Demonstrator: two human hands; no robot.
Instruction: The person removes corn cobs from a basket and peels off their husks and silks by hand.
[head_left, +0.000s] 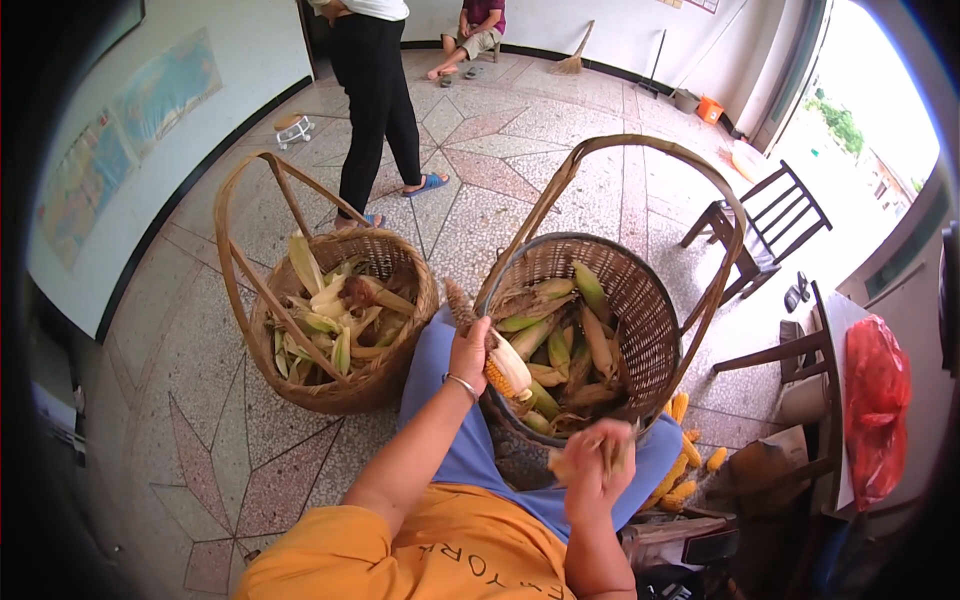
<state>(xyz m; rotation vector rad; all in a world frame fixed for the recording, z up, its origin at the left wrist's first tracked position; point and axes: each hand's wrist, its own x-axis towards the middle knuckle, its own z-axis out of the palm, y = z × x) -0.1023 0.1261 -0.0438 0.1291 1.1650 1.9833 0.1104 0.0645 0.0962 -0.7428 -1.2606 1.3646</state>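
Note:
My left hand (471, 352) grips a partly husked corn cob (508, 367) near its tip. Yellow kernels show on one side, and pale husk still covers the other. Over the near rim of the right basket, my right hand (600, 457) is closed around a torn strip of corn husk (616, 456), somewhat blurred. Unhusked green and tan ears (559, 349) lie inside that right wicker basket (645, 352), which stands between my knees. To the left, a second wicker basket (352, 397) with a tall handle holds loose husks (330, 300) and brown silk.
Several husked yellow cobs (679, 465) lie on the floor by my right leg. A wooden chair (757, 232) and a table with a red plastic bag (876, 412) stand at the right. One person (375, 97) stands beyond the baskets; another (476, 30) sits by the far wall.

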